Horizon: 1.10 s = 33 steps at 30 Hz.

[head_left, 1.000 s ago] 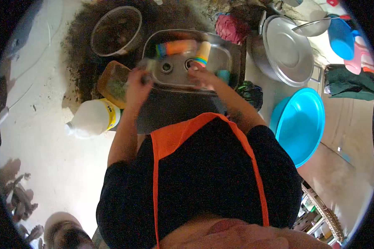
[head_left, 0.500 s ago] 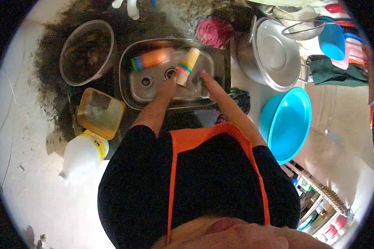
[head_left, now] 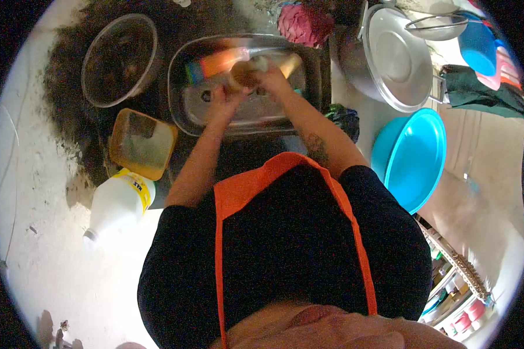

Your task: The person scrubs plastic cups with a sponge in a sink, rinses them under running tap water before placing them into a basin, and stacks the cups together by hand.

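Observation:
Over the sink (head_left: 174, 99), my left hand (head_left: 230, 98) is closed on a blurred, brownish, round, cup-like thing (head_left: 244, 75). My right hand (head_left: 269, 80) is closed against the upper right side of the same thing, its fingers smeared by motion. Something pale shows at those fingers, too blurred to name. Behind my hands, a stack of cups (head_left: 222, 62), orange with blue and green at its left end, lies on its side in the basin. A yellowish cup-like piece (head_left: 290, 66) lies right of my right hand, partly hidden by it.
Left of the sink are a clear round basin (head_left: 88, 75), a yellowish square tub (head_left: 116, 160) and a white jug (head_left: 115, 203). A pink crumpled bundle (head_left: 305, 24) sits behind. To the right stand a large metal pot (head_left: 390, 55) and a turquoise basin (head_left: 416, 163).
My right hand has moved left and away from me, and now meets my left hand at the brownish thing. My left hand has shifted slightly left. The view has tilted.

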Available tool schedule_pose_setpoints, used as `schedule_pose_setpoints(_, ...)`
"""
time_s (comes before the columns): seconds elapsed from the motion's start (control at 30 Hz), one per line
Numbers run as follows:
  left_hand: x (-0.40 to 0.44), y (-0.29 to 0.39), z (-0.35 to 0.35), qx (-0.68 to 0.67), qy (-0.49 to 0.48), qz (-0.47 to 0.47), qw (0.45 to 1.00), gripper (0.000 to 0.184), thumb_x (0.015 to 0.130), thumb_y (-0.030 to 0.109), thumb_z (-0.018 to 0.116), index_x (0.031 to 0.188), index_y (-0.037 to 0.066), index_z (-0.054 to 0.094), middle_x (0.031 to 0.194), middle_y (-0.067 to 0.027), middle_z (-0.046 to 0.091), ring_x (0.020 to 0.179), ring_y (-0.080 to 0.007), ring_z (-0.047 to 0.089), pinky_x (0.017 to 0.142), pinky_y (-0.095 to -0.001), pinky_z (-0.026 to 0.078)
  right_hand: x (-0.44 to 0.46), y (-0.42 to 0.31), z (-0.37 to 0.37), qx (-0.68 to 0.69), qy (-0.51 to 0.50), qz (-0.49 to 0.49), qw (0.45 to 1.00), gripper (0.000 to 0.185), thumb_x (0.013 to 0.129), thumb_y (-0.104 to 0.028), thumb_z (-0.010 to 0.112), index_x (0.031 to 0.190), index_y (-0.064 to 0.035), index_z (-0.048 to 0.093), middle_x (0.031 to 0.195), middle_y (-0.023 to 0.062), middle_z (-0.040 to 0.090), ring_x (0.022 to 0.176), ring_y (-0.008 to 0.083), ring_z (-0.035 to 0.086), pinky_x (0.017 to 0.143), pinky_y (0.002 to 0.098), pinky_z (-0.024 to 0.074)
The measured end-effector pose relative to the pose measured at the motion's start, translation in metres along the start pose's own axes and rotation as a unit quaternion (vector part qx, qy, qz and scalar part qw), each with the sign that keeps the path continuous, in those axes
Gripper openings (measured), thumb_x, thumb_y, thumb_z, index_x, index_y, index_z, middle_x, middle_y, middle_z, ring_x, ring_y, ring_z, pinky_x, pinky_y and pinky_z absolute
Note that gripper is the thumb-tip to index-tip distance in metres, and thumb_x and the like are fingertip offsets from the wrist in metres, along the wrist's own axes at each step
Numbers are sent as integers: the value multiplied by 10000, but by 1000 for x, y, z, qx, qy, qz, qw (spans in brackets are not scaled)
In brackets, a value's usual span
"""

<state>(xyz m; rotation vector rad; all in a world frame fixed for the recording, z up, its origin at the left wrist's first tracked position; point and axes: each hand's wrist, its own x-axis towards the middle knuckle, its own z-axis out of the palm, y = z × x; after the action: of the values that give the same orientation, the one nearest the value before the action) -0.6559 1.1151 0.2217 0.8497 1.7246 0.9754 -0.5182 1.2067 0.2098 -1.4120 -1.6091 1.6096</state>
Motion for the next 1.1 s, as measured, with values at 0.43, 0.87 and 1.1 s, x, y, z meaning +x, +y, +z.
schedule_pose_setpoints(0.43,20,-25,13,-597,-162,-19,785,742,637,245,701,1227,71,286,1097,-124,457,994,-300,488,843,-412,430,-36,-49,-14,-352,-303,54,884,474,709,-302,626,1085,-43,496,1064,127,543,939,264,534,814,351,420)
schedule_pose_setpoints(0.87,31,-48,12,-535,-44,-262,802,379,789,345,507,984,20,504,923,-152,566,841,-302,554,724,-413,466,-88,-25,24,-529,-166,-459,694,397,681,-184,562,1019,15,504,974,207,542,947,370,493,860,421,365)
schedule_pose_setpoints(1.1,6,-28,39,-357,91,-278,887,374,685,135,626,996,-11,479,882,-143,562,768,-257,558,678,-366,464,-57,7,28,-435,-326,-213,812,330,635,-175,588,931,-31,552,937,145,568,879,318,530,804,382,409)
